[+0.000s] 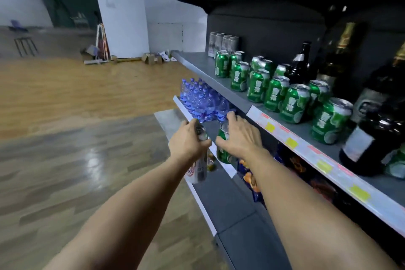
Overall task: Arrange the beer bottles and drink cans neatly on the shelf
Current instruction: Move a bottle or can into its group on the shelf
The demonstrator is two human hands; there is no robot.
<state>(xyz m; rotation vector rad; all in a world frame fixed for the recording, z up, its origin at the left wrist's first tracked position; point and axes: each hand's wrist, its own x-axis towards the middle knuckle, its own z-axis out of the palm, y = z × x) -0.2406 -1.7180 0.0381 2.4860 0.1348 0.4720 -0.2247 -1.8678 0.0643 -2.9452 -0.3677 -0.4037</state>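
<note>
Both hands are out over the lower shelf (221,199): the left hand (188,140) grips one tall silver-and-white can (198,171) from above, the right hand (241,136) wraps its fingers over one green can (223,153) just beside it. Up on the middle shelf (201,63), about a dozen green cans (276,94) huddle in an uneven cluster, four silver cans (221,44) line the back, and at least four dark bottles (300,66) stand on the right. A pack of blue water bottles (201,98) sits farther along the lower shelf.
</note>
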